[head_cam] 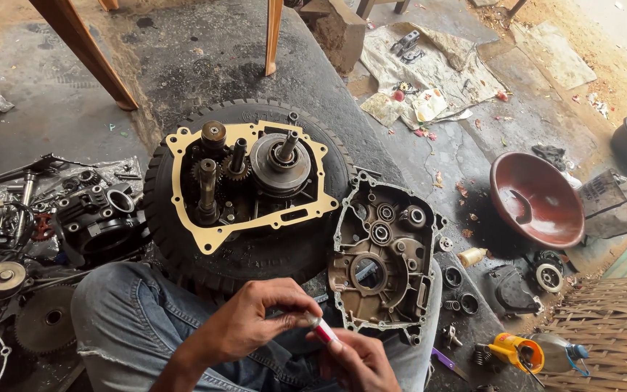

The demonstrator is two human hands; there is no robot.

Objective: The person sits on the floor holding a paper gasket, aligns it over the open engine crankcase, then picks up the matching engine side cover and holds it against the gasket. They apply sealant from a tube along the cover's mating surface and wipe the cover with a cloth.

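My left hand [259, 319] and my right hand [361, 363] meet over my lap, both pinching a small red and white tube [322, 330]. The left fingers grip its upper end, the right hand holds its lower end. Just beyond them leans a grey engine crankcase cover [386, 254], its inner side up with bearings showing. Farther off, an engine half [255, 178] with gears, shafts and a tan gasket lies on a black tyre [161, 218].
Engine parts, a cylinder [103, 218] and sprockets [45, 319] crowd the left floor. A red-brown bowl [535, 199], a yellow-capped bottle [520, 352], a woven mat [611, 334] and small bearings lie right. Wooden legs [81, 43] stand behind; a cloth with tools [429, 65] is farther back.
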